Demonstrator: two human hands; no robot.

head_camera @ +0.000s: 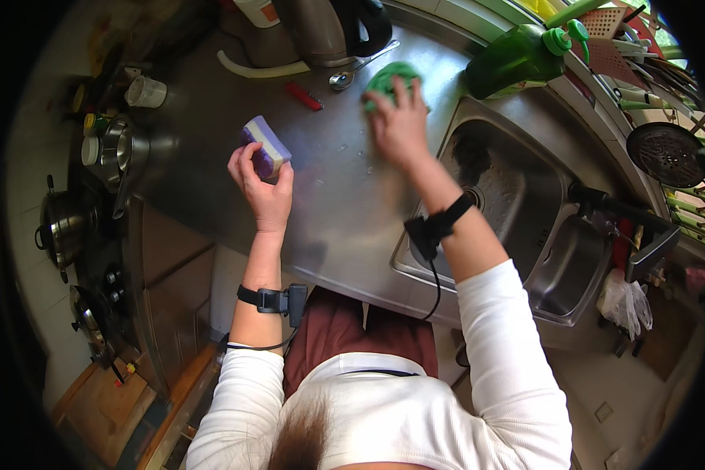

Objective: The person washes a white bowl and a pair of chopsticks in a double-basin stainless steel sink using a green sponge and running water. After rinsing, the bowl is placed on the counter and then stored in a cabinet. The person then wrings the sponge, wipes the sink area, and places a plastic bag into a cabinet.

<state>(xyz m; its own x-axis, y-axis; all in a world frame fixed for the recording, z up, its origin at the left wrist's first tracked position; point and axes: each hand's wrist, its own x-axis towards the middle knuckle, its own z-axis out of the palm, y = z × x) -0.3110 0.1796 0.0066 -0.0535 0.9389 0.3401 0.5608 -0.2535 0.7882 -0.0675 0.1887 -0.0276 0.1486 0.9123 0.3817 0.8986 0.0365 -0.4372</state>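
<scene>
A sponge (269,144) with purple and white layers is pinched between the thumb and fingers of my left hand (264,185), raised over the steel counter. My right hand (400,123) presses on a bunched green cloth (390,79), its fingers spread over the top; both are blurred. A metal spoon (342,80) lies just left of the cloth. Farther left is a red folding corkscrew or pocket knife (305,96). Water drops dot the counter (335,200) between my hands.
On the right is a double-bowl steel sink (505,176) with a black faucet (590,194). A green pump bottle (514,61) stands behind it. An electric kettle (314,29) occupies the back. At left are a clear plastic cup (146,92), metal bowls (116,147) and a lidded pot (64,226).
</scene>
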